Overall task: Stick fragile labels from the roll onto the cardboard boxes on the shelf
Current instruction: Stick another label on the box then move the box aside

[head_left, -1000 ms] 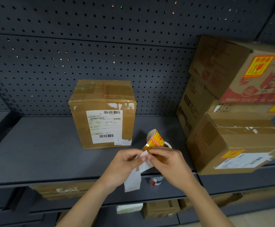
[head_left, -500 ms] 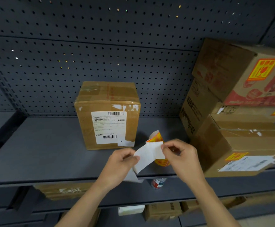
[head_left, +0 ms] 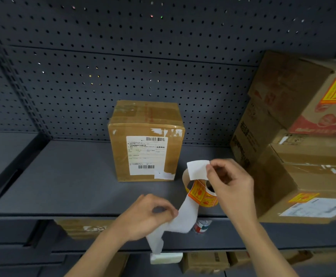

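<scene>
A small cardboard box (head_left: pixel 146 124) with a white shipping label stands upright on the grey shelf (head_left: pixel 67 188); no fragile sticker shows on it. My right hand (head_left: pixel 230 184) pinches a peeled label (head_left: pixel 198 169), its white back facing me, lifted clear of the roll. The label roll (head_left: pixel 203 194), yellow and red, hangs below that hand over the shelf's front. My left hand (head_left: pixel 149 214) grips the white backing strip (head_left: pixel 183 218) that trails from the roll.
A stack of three larger boxes (head_left: pixel 295 148) fills the right side, with yellow fragile stickers on them. A perforated back panel rises behind. Lower shelves hold more boxes, a white packet (head_left: pixel 166 257) and a small can (head_left: pixel 202 225).
My hands have pulled apart: the right one rose with the label, now free of the backing, while the left one drew the strip down and left. The view shifted too.
</scene>
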Tool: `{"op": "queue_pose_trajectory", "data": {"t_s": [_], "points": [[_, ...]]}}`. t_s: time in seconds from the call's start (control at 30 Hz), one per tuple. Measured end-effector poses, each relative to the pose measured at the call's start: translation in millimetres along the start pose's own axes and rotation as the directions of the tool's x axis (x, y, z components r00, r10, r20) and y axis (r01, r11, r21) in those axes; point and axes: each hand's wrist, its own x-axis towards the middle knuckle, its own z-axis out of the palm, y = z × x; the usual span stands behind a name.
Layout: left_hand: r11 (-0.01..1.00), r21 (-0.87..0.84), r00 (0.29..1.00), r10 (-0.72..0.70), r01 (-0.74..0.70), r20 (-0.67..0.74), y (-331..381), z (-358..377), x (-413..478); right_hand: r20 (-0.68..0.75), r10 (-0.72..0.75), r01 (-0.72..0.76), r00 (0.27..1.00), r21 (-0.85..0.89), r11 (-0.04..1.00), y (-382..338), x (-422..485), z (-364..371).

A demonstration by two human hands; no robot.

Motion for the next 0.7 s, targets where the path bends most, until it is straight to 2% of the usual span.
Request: {"op": "queue_pose_trajectory", "data": {"t_s": [0.1, 0.2, 0.3, 0.4, 0.47, 0.57, 0.7], "points": [[0.992, -0.107, 0.978, 0.038, -0.061, -0.204, 1, -3, -3, -0.003, -0.12, 0.119, 0.993, -0.057, 0.991, -5, -7, 12], [0.907, -0.399, 0.937, -0.011, -0.138, -0.349, 12, -3, -3, -0.011, -0.217, 0.215, 0.976, -0.095, 0.972, -10, -13, 23], [0.689, -0.717, 0.942, -0.162, -0.105, -0.294, 24, -3, 0, 0.013, -0.339, 0.333, 0.941, -0.218, 0.917, -10, -17, 32], [0.541, -0.836, 0.95, -0.204, -0.092, -0.236, 29, -3, 2, 0.048, -0.43, 0.426, 0.901, -0.276, 0.862, -11, -21, 37], [0.495, -0.862, 0.948, -0.211, -0.106, -0.237, 30, -4, 4, 0.067, -0.473, 0.471, 0.878, -0.284, 0.835, -12, -23, 40], [0.557, -0.821, 0.939, -0.199, -0.129, -0.282, 25, -6, 8, 0.126, -0.515, 0.528, 0.848, -0.293, 0.797, -12, -26, 43], [0.732, -0.66, 0.915, -0.134, -0.168, -0.381, 16, -9, 13, 0.173, -0.464, 0.493, 0.869, -0.224, 0.84, -6, -26, 43]]}}
